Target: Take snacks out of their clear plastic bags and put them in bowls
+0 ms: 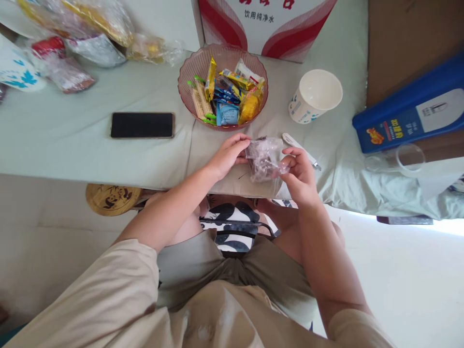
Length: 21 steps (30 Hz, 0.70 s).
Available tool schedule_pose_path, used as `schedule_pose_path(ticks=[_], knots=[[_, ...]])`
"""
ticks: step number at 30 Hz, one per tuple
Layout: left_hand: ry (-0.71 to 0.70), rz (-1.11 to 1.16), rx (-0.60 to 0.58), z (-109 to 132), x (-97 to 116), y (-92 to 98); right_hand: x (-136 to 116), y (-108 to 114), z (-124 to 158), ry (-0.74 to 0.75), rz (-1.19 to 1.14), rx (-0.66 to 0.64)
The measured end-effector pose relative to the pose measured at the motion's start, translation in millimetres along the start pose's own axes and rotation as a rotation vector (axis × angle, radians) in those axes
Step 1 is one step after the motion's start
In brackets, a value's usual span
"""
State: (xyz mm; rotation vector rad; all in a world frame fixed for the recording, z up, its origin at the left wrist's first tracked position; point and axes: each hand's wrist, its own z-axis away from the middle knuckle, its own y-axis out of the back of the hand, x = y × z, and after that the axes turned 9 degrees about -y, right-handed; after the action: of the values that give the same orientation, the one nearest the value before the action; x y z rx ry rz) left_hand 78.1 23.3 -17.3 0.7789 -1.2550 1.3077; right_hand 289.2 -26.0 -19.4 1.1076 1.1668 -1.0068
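Between my two hands is a clear plastic bag (266, 157) with something dark brown or purplish inside, held just above the table's front edge. My left hand (229, 153) pinches the bag's left side between thumb and fingers. At its right side, my right hand (299, 175) grips the crumpled plastic with thumb and fingertips. A white utility knife (300, 150) lies on the cloth just behind my right hand, partly hidden by it. Beyond the bag stands a pink glass bowl (185, 92) filled with small wrapped snacks (228, 113).
A white paper cup (321, 94) stands right of the bowl, a black phone (142, 125) lies to its left. Bagged snacks (97, 48) sit at the far left. A red-and-white carton (268, 29) stands behind. On the right are a blue box (409, 111) and a clear plastic cup (409, 159).
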Motion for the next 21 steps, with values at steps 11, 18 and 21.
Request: schedule_pose_path(ticks=[11,18,21], knots=[[-0.041,0.036,-0.094,1,-3,2.2,11,-11,-7,-0.111,0.155,0.164],[-0.052,0.088,-0.242,6,-6,2.6,13,-16,-6,-0.098,-0.068,0.087],[-0.010,0.092,-0.347,7,-9,0.7,15,-18,-9,-0.088,-0.115,0.107]])
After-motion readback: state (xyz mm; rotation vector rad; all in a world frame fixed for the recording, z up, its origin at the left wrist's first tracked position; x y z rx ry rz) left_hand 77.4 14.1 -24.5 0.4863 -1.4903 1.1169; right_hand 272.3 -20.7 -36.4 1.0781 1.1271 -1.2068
